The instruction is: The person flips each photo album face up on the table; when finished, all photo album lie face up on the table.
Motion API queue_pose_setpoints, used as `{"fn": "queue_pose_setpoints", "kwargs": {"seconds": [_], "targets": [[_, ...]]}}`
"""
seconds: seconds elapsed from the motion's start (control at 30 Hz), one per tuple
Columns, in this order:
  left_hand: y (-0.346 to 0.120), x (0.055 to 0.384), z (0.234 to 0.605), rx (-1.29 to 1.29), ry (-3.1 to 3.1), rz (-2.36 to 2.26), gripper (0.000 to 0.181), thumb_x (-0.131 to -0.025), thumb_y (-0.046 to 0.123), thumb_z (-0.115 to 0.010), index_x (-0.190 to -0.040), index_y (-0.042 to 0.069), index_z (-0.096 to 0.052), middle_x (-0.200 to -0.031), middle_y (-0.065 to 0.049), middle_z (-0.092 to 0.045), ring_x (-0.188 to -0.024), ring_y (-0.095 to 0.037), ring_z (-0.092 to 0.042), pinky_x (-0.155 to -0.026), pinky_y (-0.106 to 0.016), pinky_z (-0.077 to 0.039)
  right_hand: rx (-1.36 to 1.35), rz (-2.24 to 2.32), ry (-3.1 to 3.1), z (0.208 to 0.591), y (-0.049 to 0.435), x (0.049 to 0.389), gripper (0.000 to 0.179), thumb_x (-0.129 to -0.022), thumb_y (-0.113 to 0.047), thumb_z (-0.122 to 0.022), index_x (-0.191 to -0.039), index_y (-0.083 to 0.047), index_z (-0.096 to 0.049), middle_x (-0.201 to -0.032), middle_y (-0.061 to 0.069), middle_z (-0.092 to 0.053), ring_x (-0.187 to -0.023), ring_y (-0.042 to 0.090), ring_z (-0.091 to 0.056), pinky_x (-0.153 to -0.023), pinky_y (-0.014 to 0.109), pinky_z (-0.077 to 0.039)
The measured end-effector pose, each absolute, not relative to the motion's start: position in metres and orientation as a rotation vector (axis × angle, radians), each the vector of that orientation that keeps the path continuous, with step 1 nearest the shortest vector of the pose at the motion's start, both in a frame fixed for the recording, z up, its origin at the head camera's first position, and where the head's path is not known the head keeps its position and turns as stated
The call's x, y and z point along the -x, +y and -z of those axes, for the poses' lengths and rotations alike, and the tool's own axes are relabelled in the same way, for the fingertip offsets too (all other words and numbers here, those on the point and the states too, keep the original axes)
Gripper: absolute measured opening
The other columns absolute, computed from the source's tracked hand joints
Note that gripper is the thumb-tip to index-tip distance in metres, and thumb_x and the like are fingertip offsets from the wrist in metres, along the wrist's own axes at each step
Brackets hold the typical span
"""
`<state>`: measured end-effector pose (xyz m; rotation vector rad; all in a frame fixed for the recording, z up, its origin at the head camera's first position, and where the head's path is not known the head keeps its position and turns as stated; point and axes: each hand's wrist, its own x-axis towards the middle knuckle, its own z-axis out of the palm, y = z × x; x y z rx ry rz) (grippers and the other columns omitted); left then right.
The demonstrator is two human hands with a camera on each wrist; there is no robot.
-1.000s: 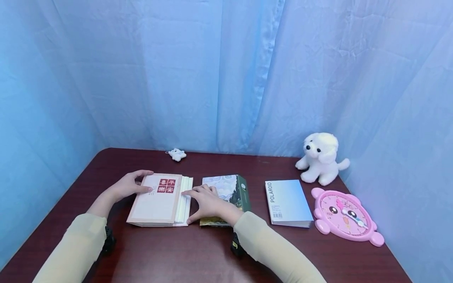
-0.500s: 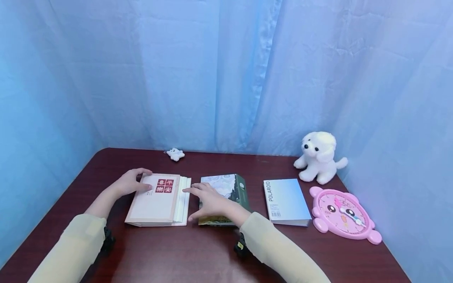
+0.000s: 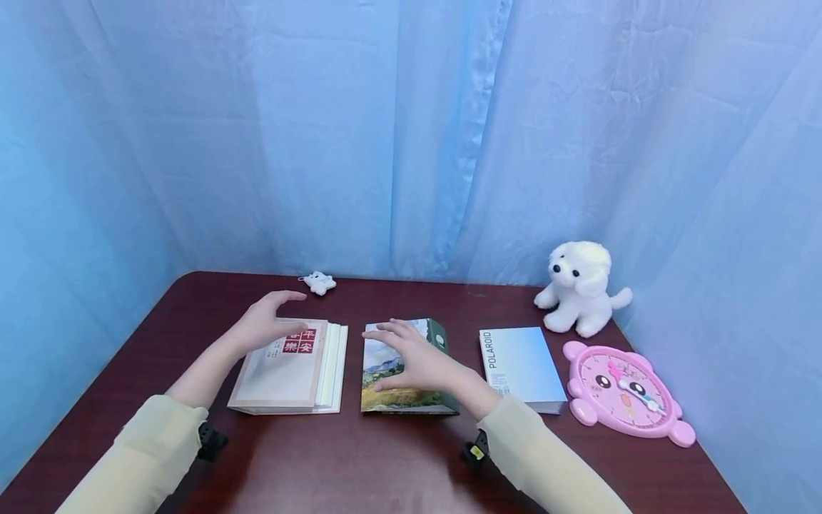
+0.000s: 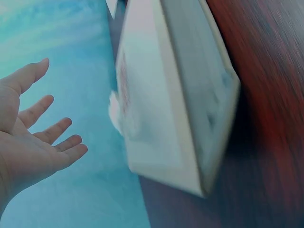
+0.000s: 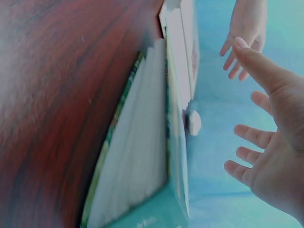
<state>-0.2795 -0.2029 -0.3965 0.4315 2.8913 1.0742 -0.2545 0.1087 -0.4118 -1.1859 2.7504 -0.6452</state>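
Both hands empty, fingers spread and loosely bent, nothing gripped. Left hand [image 3: 265, 325] hangs over the upper part of the pale book [image 3: 276, 378], partly covering its red square of characters; left wrist view has clear space between palm and cover. That book lies flat on the left half of the counter [image 3: 321, 464], white layered edge sticking out past the cover on the right.

Right hand [image 3: 420, 363] is above the landscape-cover book [image 3: 384, 365], thumb and fingers apart; right wrist view puts it off the cover. Book lies flat, mid-counter, just right of the pale one with a gap between; green spine faces right, page edges fanned toward the near side.

Rest: POLAROID book [image 3: 523, 364] flat, further right. Pink clock [image 3: 629, 389] face up just beside it. White plush dog [image 3: 581, 289] sits behind the clock. Small white star [image 3: 319, 283] near the back edge. Blue curtain [image 3: 321, 143] behind.
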Motion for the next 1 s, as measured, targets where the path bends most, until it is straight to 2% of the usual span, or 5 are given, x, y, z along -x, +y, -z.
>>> {"fn": "queue_pose_setpoints", "kwargs": {"seconds": [0.23, 0.47, 0.7, 0.87, 1.0], "targets": [[-0.173, 0.27, 0.386, -0.548, 2.913, -1.081, 0.064, -0.085, 0.029, -0.069, -0.14, 0.006, -0.044, -0.144, -0.02, -0.038, -0.133, -0.039, -0.033, -0.101, -0.058, -0.035, 1.178, 0.697, 2.804, 0.405, 0.131, 0.249, 0.073, -0.081, -0.046, -0.071, -0.144, -0.024, -0.039, -0.15, 0.009, -0.033, -0.141, 0.034, -0.02, -0.107, 0.054, -0.032], [-0.141, 0.266, 0.385, -0.649, 2.933, -1.121, 0.069, -0.084, 0.033, -0.071, -0.141, 0.008, -0.042, -0.146, -0.016, -0.039, -0.135, -0.035, -0.033, -0.102, -0.055, -0.036, 1.1, 0.739, 2.898, 0.407, 0.154, 0.245, 0.069, -0.084, -0.039, -0.07, -0.143, -0.021, -0.041, -0.148, 0.009, -0.037, -0.14, 0.031, -0.024, -0.107, 0.053, -0.032], [-0.107, 0.27, 0.391, -0.718, 2.911, -1.169, 0.07, -0.085, 0.034, -0.07, -0.143, 0.01, -0.04, -0.147, -0.012, -0.038, -0.136, -0.03, -0.034, -0.105, -0.051, -0.035, 1.012, 0.836, 2.957, 0.419, 0.18, 0.239, 0.073, -0.082, -0.035, -0.074, -0.145, -0.023, -0.039, -0.15, 0.009, -0.034, -0.137, 0.03, -0.032, -0.1, 0.054, -0.039], [-0.089, 0.275, 0.398, -0.705, 2.89, -1.191, 0.071, -0.085, 0.034, -0.07, -0.144, 0.011, -0.039, -0.148, -0.011, -0.038, -0.137, -0.029, -0.034, -0.106, -0.05, -0.034, 0.961, 0.794, 2.956, 0.429, 0.194, 0.236, 0.078, -0.081, -0.039, -0.074, -0.147, -0.021, -0.036, -0.151, 0.008, -0.032, -0.136, 0.029, -0.034, -0.099, 0.053, -0.04], [-0.077, 0.279, 0.405, -0.673, 2.852, -1.209, 0.073, -0.084, 0.035, -0.071, -0.145, 0.012, -0.038, -0.149, -0.009, -0.037, -0.134, -0.029, -0.038, -0.104, -0.049, -0.038, 0.964, 0.737, 2.945, 0.435, 0.202, 0.235, 0.083, -0.08, -0.045, -0.073, -0.148, -0.017, -0.034, -0.15, 0.012, -0.032, -0.134, 0.031, -0.036, -0.099, 0.054, -0.04]]}}
